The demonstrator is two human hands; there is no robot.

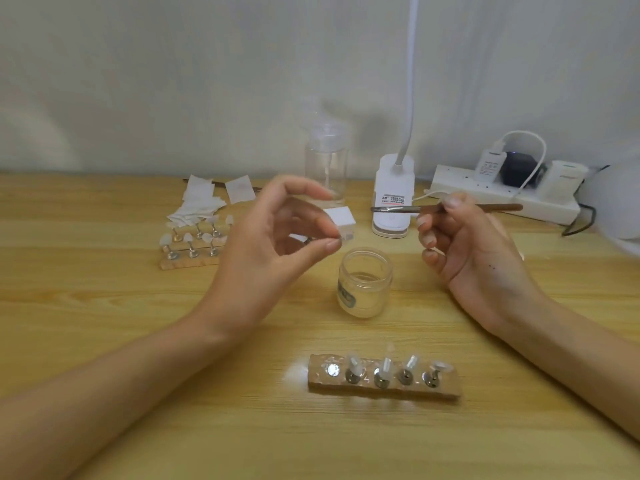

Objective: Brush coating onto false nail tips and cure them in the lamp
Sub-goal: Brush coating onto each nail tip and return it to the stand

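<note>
Slim brown brush gripped in right hand fingers; small pale tip pinched in left hand fingers; round glass jar, clear liquid

A clear bottle stood on the wooden table. White paper squares lay left of it, and a white power strip was well to its right.

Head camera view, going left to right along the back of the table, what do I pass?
Pile of white wipes → clear pump bottle → white lamp base → white power strip.
</note>
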